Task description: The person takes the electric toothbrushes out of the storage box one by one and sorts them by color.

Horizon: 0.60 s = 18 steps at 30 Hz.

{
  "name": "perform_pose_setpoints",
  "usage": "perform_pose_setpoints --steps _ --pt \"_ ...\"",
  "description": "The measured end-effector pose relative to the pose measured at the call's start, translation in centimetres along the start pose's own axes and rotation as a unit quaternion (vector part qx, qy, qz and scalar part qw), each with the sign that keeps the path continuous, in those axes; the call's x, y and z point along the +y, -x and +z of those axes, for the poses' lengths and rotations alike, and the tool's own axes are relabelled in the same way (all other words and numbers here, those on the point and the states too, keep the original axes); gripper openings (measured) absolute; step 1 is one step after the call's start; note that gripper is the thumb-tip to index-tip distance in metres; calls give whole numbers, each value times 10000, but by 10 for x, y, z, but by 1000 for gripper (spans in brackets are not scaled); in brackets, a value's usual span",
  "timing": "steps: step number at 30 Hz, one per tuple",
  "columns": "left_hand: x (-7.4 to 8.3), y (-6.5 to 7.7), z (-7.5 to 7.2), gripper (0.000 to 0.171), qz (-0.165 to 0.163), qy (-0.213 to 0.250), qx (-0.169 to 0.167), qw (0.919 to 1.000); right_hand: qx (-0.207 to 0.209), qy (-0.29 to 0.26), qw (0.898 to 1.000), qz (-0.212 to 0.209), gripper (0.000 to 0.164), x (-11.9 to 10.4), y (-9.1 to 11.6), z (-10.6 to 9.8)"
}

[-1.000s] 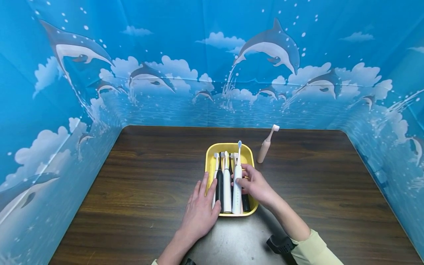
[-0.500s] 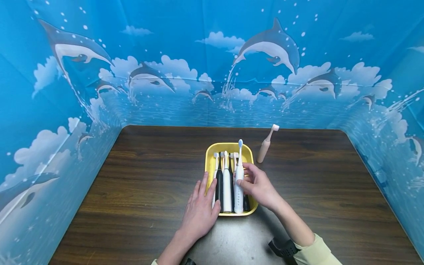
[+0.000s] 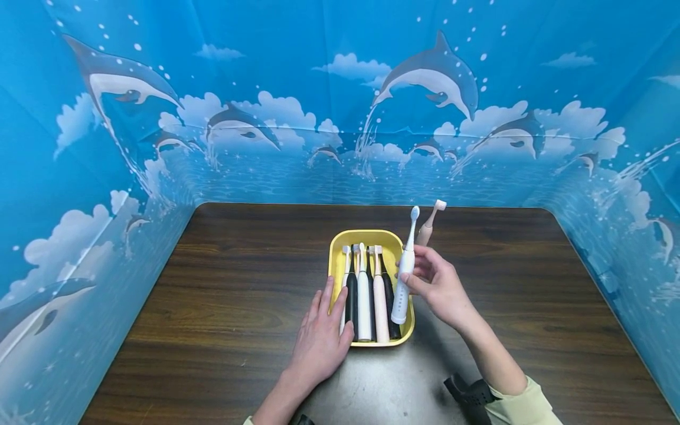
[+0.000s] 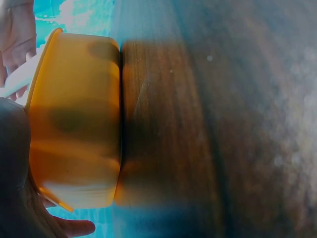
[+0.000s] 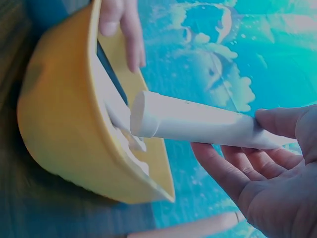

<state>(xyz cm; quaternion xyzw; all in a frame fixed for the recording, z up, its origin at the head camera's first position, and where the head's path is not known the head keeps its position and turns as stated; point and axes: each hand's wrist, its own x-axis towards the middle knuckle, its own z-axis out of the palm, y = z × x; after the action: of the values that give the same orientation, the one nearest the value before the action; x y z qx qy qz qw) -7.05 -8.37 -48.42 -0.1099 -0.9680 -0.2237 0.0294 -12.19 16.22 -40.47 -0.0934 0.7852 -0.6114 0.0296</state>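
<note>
My right hand [image 3: 443, 289] pinches a white electric toothbrush [image 3: 403, 283] by its handle, thumb on one side and fingers on the other. Its light-blue brush head points up and away, and its base overlaps the right rim of the yellow tray [image 3: 366, 232]. In the right wrist view, the handle [image 5: 193, 118] slants above the tray wall [image 5: 64, 109]. My left hand [image 3: 321, 339] rests on the tray's left side with fingers stretched over the rim. Side by side in the tray lie several electric toothbrushes, among them a pale pink one [image 3: 380, 304], a white one [image 3: 363, 307] and a black one [image 3: 352, 307].
A beige-pink electric toothbrush [image 3: 425, 234] stands upright on the dark wooden table [image 3: 239, 283] behind the tray's right side, partly covered by the raised toothbrush and my right hand. Blue dolphin-print cloth [image 3: 297, 71] walls in the back and sides of the table.
My right hand has lifted the white electric toothbrush from the tray's row and carried it right, uncovering the pale pink one. The left hand has stayed put.
</note>
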Motion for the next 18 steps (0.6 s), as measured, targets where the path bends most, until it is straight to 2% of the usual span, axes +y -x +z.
perform_pose_setpoints --steps 5,10,18 --pt "0 0 0 64 -4 26 -12 10000 261 -202 9994 -66 48 -1 0 -17" --pt "0 -1 0 64 -32 32 -31 10000 443 -215 9987 107 52 -1 2 -33" --pt "0 0 0 63 -2 66 20 10000 611 -275 9976 155 52 8 1 -48"
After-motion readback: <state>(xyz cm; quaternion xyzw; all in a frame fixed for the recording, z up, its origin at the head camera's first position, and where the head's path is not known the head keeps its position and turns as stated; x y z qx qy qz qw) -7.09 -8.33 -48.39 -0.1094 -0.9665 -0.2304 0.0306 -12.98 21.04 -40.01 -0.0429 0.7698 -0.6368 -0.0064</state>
